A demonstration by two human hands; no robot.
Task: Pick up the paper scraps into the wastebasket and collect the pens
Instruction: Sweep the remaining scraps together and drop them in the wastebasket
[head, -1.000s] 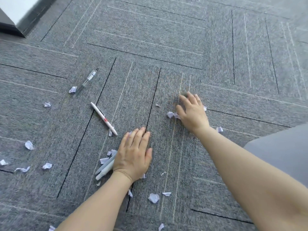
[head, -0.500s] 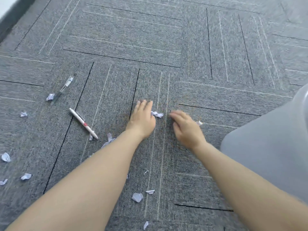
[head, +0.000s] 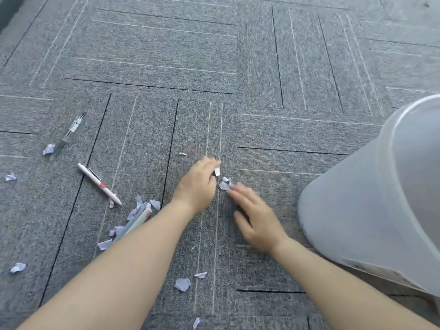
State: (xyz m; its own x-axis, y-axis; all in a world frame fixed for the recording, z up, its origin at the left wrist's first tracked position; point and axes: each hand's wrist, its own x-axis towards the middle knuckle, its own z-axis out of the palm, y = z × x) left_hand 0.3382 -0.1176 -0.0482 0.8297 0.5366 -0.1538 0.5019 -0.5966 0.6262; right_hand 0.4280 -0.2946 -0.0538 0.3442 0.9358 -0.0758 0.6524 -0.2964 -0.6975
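Hands meet over grey carpet as a person gathers torn paper: the left hand has its fingers curled with a small white scrap at the fingertips, while the right hand, blurred, reaches with fingers loosely extended toward a little cluster of paper scraps just beyond its fingertips; whether it touches them cannot be told. The two hands are close together, a narrow gap between them. A translucent grey wastebasket stands at the right edge of the view, just beside the right forearm. Left of the hands lies a white pen, its long axis diagonal, one end up-left and the tapered end down-right, nearly touching a scrap. Farther up-left a clear pen lies on a steeper diagonal, its dark end pointing down-left beside another crumpled scrap. A pale pen runs diagonally from up-right to down-left, partly hidden under the left forearm, with lilac-tinted shreds all round it. More loose bits dot the carpet between the forearms and along the left edge.
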